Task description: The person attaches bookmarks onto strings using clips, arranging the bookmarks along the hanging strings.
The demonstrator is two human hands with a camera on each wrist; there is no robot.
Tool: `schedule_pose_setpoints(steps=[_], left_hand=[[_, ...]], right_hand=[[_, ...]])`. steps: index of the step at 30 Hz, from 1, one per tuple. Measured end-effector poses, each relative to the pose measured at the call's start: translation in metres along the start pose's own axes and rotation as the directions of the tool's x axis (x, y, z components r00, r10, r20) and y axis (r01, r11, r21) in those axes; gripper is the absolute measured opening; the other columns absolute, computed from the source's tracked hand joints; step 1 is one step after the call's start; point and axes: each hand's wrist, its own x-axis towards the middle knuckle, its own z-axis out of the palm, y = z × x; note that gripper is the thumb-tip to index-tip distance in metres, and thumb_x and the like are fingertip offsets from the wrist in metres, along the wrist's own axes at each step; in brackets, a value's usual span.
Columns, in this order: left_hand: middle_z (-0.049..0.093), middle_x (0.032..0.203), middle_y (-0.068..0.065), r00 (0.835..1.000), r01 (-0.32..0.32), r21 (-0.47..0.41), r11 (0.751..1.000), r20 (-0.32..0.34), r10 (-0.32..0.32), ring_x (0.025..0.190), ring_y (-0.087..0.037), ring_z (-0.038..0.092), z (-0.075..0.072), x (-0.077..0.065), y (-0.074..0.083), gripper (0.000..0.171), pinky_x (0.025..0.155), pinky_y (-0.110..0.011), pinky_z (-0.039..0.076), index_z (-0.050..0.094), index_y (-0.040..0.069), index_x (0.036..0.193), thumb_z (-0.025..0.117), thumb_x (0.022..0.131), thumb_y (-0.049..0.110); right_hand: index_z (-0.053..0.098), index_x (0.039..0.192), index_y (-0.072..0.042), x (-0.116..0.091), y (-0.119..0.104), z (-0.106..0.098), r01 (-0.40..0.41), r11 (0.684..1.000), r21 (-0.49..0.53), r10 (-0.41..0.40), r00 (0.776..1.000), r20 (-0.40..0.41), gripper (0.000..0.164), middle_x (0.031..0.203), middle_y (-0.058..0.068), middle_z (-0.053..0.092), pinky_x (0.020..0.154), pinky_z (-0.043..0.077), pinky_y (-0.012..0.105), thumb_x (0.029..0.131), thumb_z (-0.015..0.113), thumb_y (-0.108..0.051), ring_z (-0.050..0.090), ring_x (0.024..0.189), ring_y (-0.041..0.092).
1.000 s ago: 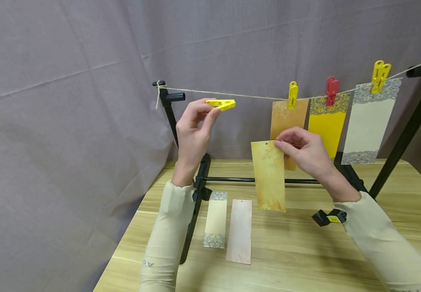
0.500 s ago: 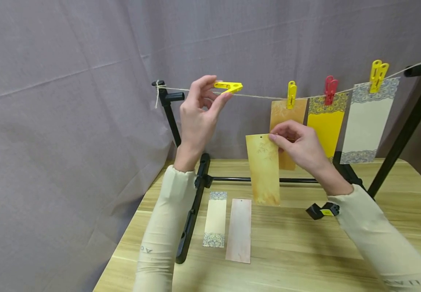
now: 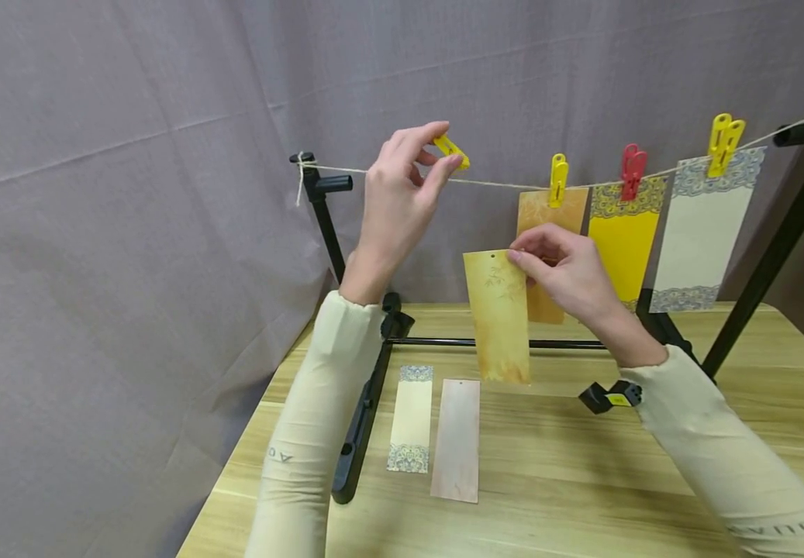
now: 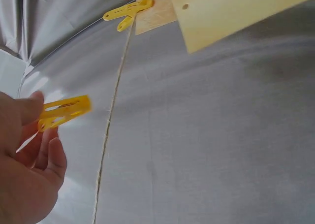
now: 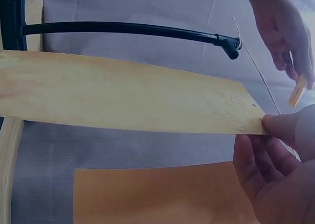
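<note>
My left hand (image 3: 402,182) pinches a yellow clothespin (image 3: 453,153) between thumb and fingers, just above the string (image 3: 492,184). In the left wrist view the clothespin (image 4: 64,112) points toward the string, a small gap apart. My right hand (image 3: 565,271) grips a yellow bookmark card (image 3: 499,318) by its top right corner, below the string. The card hangs upright, with a small hole near its top edge and faint bamboo print. In the right wrist view, thumb and fingers (image 5: 279,125) pinch that corner. Behind it hangs an orange card (image 3: 548,213), partly hidden.
A yellow clothespin (image 3: 558,180) holds the orange card. A red clothespin (image 3: 633,172) holds a bright yellow card (image 3: 621,248); another yellow clothespin (image 3: 726,146) holds a white card (image 3: 705,232). A black stand (image 3: 328,225) carries the string. A patterned card (image 3: 412,418) and a pinkish card (image 3: 456,442) lie on the table.
My left hand has risen and moved right to the string, turning the clothespin so it tilts downward. My right hand has lifted the yellow card slightly up and left.
</note>
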Motion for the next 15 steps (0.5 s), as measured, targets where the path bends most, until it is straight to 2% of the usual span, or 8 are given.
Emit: schedule_pose_setpoints(steps=[7, 15], left_hand=[[0.069, 0.112, -0.006, 0.987, 0.022, 0.077, 0.997, 0.157, -0.034, 0.090, -0.013, 0.059, 0.006, 0.011, 0.007, 0.040, 0.074, -0.019, 0.045, 0.065, 0.007, 0.124, 0.072, 0.090, 0.026], [0.073, 0.111, 0.001, 0.972, 0.010, 0.153, 0.988, 0.229, -0.046, 0.092, -0.012, 0.061, 0.007, 0.023, 0.013, 0.030, 0.083, -0.022, 0.042, 0.071, 0.014, 0.117, 0.070, 0.090, 0.028]], right_hand=[[0.067, 0.101, -0.003, 0.002, -0.002, 0.000, 0.025, 0.999, -0.023, -0.025, 1.000, -0.008, 0.012, 0.084, -0.004, 0.066, 0.059, 0.051, 0.017, 0.091, 0.069, -0.011, 0.059, 0.065, 0.021], [0.068, 0.100, -0.005, 0.007, -0.007, -0.001, 0.017, 0.999, -0.041, -0.018, 1.000, -0.025, 0.012, 0.083, -0.007, 0.065, 0.058, 0.050, 0.017, 0.091, 0.070, -0.013, 0.059, 0.065, 0.022]])
